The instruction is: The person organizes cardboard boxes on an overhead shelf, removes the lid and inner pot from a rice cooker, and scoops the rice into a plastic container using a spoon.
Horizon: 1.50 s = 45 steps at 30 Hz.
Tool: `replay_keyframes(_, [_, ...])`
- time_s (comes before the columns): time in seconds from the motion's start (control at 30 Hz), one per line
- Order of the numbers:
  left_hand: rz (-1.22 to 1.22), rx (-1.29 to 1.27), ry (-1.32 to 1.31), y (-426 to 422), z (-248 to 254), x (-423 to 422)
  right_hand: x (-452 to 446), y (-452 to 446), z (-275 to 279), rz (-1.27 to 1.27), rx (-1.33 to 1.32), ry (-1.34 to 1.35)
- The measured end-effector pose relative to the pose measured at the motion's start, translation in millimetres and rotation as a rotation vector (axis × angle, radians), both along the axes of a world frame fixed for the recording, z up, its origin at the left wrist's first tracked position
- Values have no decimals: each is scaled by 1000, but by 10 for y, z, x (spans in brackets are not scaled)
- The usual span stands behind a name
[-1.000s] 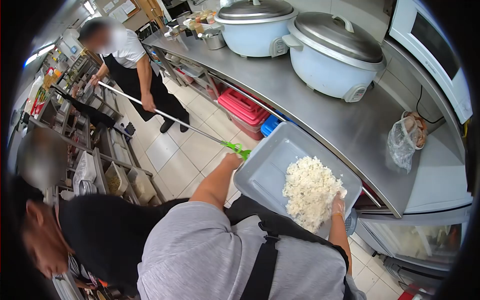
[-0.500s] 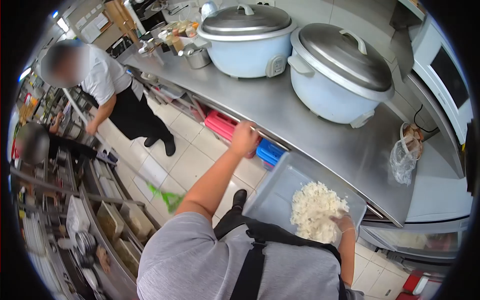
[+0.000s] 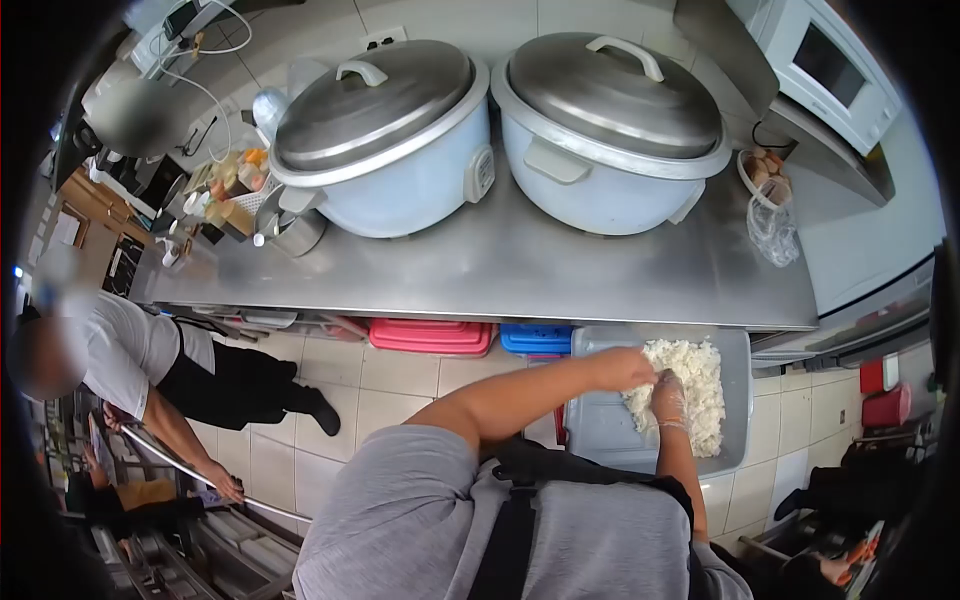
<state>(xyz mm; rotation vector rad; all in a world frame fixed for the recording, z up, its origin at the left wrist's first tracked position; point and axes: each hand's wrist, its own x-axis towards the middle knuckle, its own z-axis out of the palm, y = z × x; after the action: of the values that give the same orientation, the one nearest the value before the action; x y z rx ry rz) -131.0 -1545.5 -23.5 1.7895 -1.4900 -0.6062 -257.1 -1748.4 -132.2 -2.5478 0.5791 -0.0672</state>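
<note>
A grey plastic tub (image 3: 600, 435) stands below the counter edge with a heap of white cooked rice (image 3: 705, 385) in its right part. My left hand (image 3: 625, 370) is bare and reaches across the tub. Its fingers are curled together close to my right hand; what they pinch, if anything, is too small to make out. My right hand (image 3: 670, 400) wears a thin clear plastic glove. It is over the rice with its fingers bunched, and what is in them does not show.
Two large lidded rice cookers (image 3: 385, 150) stand on the steel counter (image 3: 420, 275). Red (image 3: 430, 337) and blue (image 3: 535, 340) lidded boxes are under it. A co-worker (image 3: 140, 350) at left grips a long pole. A plastic bag (image 3: 772, 235) lies at the counter's right end.
My left hand has moved from the counter's front edge to beside my right hand over the rice. My right hand has lifted from the heap's edge. The view has turned.
</note>
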Motion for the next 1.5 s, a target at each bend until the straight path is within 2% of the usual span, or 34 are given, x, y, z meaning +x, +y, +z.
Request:
replay_keyframes(0.03, [-10,22,-161,159,70,-132,-78,72,94,-18,-41,-52])
replay_keyframes(0.07, [65,97,-74,350,101,-182,-162,136,213,-29,-82,-102])
replay_keyframes(0.13, [236,241,115,857,151,-295,-386,219,434,90,-391,83])
replay_keyframes(0.17, [395,127,189,1159,274,-321,-463,248,509,156,-549,174])
replay_keyframes(0.2, [554,13,262,1480,401,-314,-514,185,520,171,-460,294])
replay_keyframes(0.27, [748,32,-147,2068,498,-183,-618,61,480,193,-198,341])
replay_keyframes(0.3, [792,-88,-258,2359,736,-108,-657,61,457,196,-62,365])
replay_keyframes(0.33, [878,-87,-386,2608,902,-6,-660,90,497,182,18,334])
replay_keyframes(0.37, [905,-150,-541,2880,1000,221,-613,126,554,237,26,278])
replay_keyframes(0.43, [980,-250,-684,3248,1510,592,-437,151,711,348,29,164])
replay_keyframes(0.47, [1000,-285,-763,3378,1808,795,-254,404,1182,293,53,178])
replay_keyframes(0.53, [1002,-321,-993,3592,2231,1407,164,848,1952,263,-55,90])
replay_keyframes(0.63, [1007,-192,-1036,3702,2687,2298,940,1243,2572,326,-129,-74])
replay_keyframes(0.7, [943,1,-1106,3727,2821,2892,1444,1620,3076,368,-195,-224])
replay_keyframes(0.8, [829,409,-1120,3666,3027,3428,2051,2090,3682,329,-95,-281])
replay_keyframes(0.83, [782,565,-1109,3657,3093,3566,2230,2156,3775,354,-107,-342])
replay_keyframes(0.87, [732,616,-1221,3661,3096,3695,2357,2222,3842,378,-116,-397])
replay_keyframes(0.97, [569,704,-1259,3685,3257,3789,2511,2428,4153,387,-100,-367])
replay_keyframes(1.0, [535,673,-1276,3717,3277,3816,2559,2379,4149,388,-178,-339])
replay_keyframes(1.1, [468,596,-1289,3811,3319,3891,2657,2322,4254,342,-136,-287])
replay_keyframes(1.13, [467,577,-1275,3820,3347,3919,2744,2255,4294,300,-197,-235])
replay_keyframes(1.27, [493,483,-1250,3894,3628,4105,3290,1788,4316,305,-103,-423])
replay_keyframes(1.33, [502,459,-1170,3945,3757,4197,3578,1649,4426,274,-171,-447])
replay_keyframes(1.43, [603,475,-934,3917,3851,4216,4041,1326,4467,221,-518,-591])
replay_keyframes(1.5, [711,509,-702,3891,3772,4333,4325,1162,4468,151,-553,-466])
